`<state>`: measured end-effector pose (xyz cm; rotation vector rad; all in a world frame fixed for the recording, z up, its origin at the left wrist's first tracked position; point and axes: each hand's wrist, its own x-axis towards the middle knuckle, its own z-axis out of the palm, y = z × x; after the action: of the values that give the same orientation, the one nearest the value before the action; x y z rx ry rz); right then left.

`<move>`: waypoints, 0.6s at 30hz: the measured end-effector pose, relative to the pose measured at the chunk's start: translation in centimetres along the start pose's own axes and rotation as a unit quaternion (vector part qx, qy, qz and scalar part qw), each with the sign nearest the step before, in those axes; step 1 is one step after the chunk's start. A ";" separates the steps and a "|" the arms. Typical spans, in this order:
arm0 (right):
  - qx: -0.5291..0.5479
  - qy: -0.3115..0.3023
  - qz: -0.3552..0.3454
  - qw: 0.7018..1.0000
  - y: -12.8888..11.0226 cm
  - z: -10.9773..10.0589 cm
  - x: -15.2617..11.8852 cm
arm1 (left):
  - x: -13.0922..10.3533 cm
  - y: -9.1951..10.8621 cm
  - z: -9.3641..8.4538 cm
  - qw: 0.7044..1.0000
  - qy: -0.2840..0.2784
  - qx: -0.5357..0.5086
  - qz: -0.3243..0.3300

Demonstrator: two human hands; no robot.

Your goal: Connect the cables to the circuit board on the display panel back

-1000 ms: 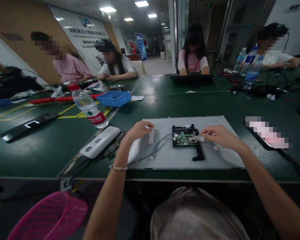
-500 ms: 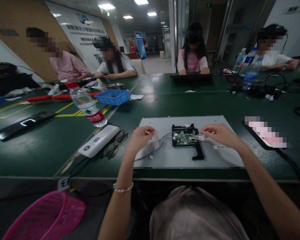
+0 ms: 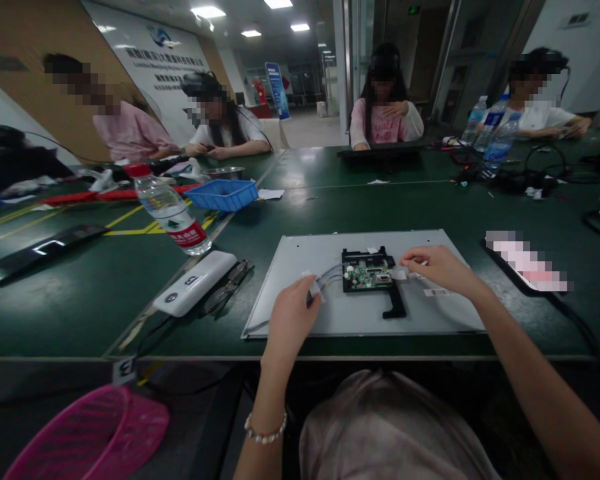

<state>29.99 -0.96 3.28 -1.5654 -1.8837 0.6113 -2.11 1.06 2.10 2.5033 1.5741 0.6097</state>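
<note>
A grey flat panel (image 3: 270, 280) lies on the table in front of me. On it is a black plastic bracket (image 3: 395, 303) with a green circuit board (image 3: 366, 275). Grey cables (image 3: 333, 271) run from the board's left side toward my left hand (image 3: 291, 315). That hand rests low over the panel's left part, fingers curled down at the cables, with a whitish strip of tape (image 3: 316, 287) at its fingertips. My right hand (image 3: 437, 268) is beside the board's right edge, thumb and finger pinched near a small piece of clear tape (image 3: 399, 273).
Left of the panel are glasses (image 3: 227, 287), a white power bank (image 3: 195, 283), a water bottle (image 3: 173, 213) and a blue basket (image 3: 223, 195). A phone (image 3: 525, 263) with a cable lies right. Below the table edge is a pink basket (image 3: 143, 427). Several people sit opposite.
My left hand has come down and right onto the cables, bringing the tape strip lower. My right hand stays almost in place. The person opposite has raised one hand to the chest.
</note>
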 end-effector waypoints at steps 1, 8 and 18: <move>-0.004 0.003 0.000 1.000 0.1 0.0 0.0 | -0.1 -0.2 0.3 1.000 0.002 -0.003 0.001; -0.042 0.024 -0.004 0.999 1.6 0.1 0.3 | -0.5 -0.3 0.9 1.000 0.016 -0.008 0.012; 0.019 -0.039 0.046 0.998 1.4 1.2 0.3 | -1.0 0.0 0.9 0.998 0.041 0.017 0.032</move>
<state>30.04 -0.35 1.51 -1.6311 -1.8529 0.7540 -2.18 0.28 1.02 2.5947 1.5493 0.7084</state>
